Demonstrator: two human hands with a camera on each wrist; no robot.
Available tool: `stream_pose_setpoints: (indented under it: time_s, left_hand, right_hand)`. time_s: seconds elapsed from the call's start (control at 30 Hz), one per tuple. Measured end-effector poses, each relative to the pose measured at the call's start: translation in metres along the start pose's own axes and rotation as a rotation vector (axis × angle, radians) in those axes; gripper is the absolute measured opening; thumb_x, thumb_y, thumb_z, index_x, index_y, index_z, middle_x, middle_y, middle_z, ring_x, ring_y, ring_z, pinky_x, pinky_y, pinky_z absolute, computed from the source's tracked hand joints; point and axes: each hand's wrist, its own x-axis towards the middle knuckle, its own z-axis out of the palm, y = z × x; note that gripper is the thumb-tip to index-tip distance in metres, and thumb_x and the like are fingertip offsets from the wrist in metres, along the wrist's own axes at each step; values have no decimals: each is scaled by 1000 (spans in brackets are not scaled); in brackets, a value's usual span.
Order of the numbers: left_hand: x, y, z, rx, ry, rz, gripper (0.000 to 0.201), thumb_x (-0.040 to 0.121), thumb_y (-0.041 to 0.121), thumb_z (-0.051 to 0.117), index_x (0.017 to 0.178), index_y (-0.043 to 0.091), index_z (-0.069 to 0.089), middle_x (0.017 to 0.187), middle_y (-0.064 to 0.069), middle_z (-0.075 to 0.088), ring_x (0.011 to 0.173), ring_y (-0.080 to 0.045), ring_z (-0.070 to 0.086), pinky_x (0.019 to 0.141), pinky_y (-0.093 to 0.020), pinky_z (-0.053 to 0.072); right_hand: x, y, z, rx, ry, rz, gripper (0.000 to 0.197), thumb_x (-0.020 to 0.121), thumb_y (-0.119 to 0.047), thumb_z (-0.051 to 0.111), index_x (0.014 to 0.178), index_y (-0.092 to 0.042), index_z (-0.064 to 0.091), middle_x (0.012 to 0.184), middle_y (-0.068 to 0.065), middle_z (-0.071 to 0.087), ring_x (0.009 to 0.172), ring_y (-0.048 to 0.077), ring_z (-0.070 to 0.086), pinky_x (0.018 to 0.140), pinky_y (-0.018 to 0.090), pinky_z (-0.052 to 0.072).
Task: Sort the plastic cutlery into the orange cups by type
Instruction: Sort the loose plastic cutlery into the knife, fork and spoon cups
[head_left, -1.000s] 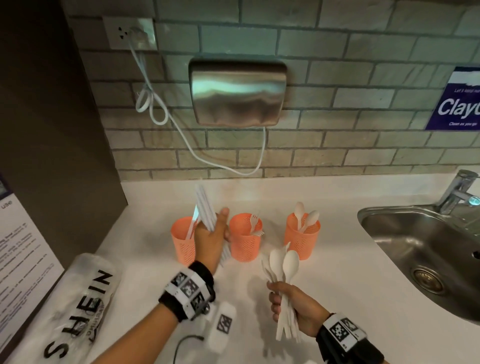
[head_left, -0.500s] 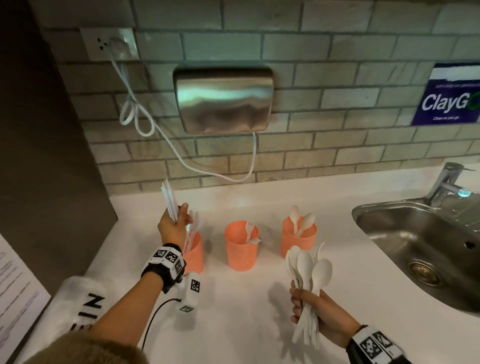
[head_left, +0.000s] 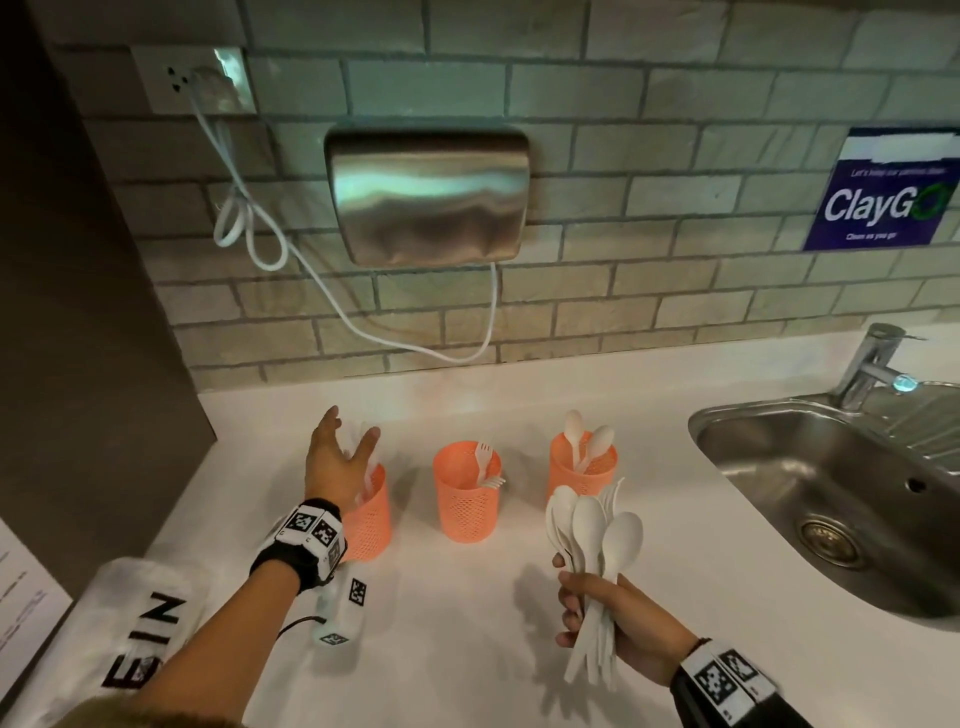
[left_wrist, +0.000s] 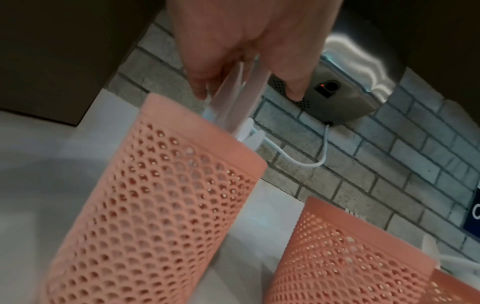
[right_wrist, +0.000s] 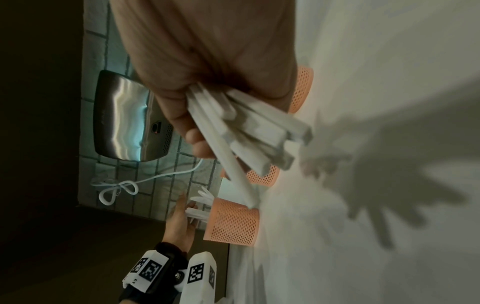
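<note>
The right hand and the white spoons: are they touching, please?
Touching. The head view shows the right hand with fingers curled round the handles of the white spoons.

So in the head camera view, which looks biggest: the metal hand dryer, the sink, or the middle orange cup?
1. sink, though the frame cuts it off
2. hand dryer, close behind
3. middle orange cup, clearly smallest

Apparent size only.

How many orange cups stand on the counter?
3, in a row: the left cup under the left hand, the middle cup, the right cup nearest the sink.
</note>
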Motion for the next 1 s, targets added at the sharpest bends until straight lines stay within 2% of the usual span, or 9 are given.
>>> stream_pose_setpoints:
  time_s: [0.07,0.17,0.3,0.43,0.53,0.67,0.77,0.87,1.0]
  left_hand:
    - [2,-3,-3,88,-46,-26,69,91,39,52,146,8,24,152,-13,28,140,-29,28,115,-38,24]
    - [5,-8,-7,187,-85,-65,68,95,46,39,145,3,23,155,-15,22,144,-26,18,119,-41,15]
    - [-6,3,-14,190,22,49,62,98,42,31,145,3,24,155,-15,20,145,-26,14,119,-44,10]
    - [-37,38,-20,-6,111,268,63,96,46,23,144,7,28,153,-11,26,143,-21,21,118,-35,15]
    - [-69,62,-17,-183,101,351,73,86,56,18,136,9,42,139,2,42,130,-8,35,110,-21,23]
    - [-113,69,2,-364,-168,266,38,93,52,36,108,26,59,109,2,64,103,-1,57,92,-15,40]
    - [-142,56,23,-280,-423,183,16,93,36,44,98,34,60,102,10,68,97,7,59,85,-13,44]
    - [-163,49,37,-273,-595,108,17,93,33,48,103,31,61,98,12,68,95,0,61,86,-18,46]
    - [-170,46,42,-285,-579,-16,28,88,42,56,93,16,64,84,4,70,78,-1,66,83,-29,50]
  right_hand:
    - [-1,1,0,0,-21,1,35,72,-16,63,106,-11,55,58,5,48,49,18,48,60,35,51]
    - [-2,2,0,0,-50,-2,41,73,-16,62,114,-10,56,59,6,48,51,19,48,60,36,50]
    - [-1,4,1,-2,-84,-6,45,74,-15,62,118,-12,57,60,7,47,52,20,48,60,35,49]
    - [1,6,1,-18,-99,-19,45,74,-16,61,118,-15,57,58,4,45,49,17,46,56,31,45]
    - [3,8,3,-20,-107,-35,47,74,-16,62,120,-15,55,58,3,45,49,16,44,55,28,43]
    - [7,9,7,-20,-131,-41,63,64,-20,71,122,-6,51,60,5,49,49,16,44,54,27,43]
    - [9,11,11,-43,-155,-42,63,70,-16,67,123,8,42,63,7,52,49,16,45,54,26,42]
    - [7,10,19,-62,-184,-55,39,73,-16,63,108,-3,51,65,8,57,50,15,47,55,26,42]
    - [2,13,24,-90,-210,-50,33,76,-14,58,108,-6,53,71,10,62,50,15,47,55,26,42]
